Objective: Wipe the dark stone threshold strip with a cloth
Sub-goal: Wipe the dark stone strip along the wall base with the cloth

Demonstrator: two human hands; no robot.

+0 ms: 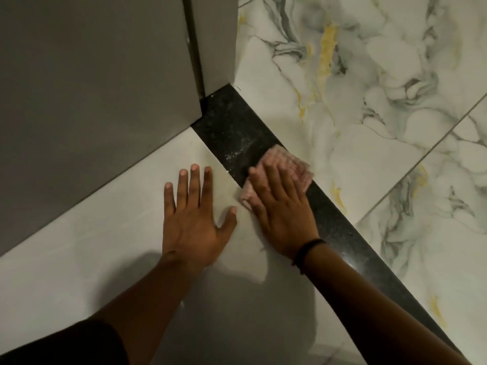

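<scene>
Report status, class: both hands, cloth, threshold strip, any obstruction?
Left hand flat on pale tile, empty. Right hand pressing pink cloth onto dark stone threshold strip. White specks ahead of the cloth; nothing blocking.

Pressing flat on a pink cloth (283,168) across the dark stone threshold strip (232,127), right hand (279,209) with black wristband (305,252); lying spread on the pale floor tile (79,259), left hand (192,219); adjoining, grey door (92,88) and veined marble floor (395,88).

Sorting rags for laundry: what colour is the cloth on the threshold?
Pale pink cloth, ribbed texture, seen in the head view.
</scene>
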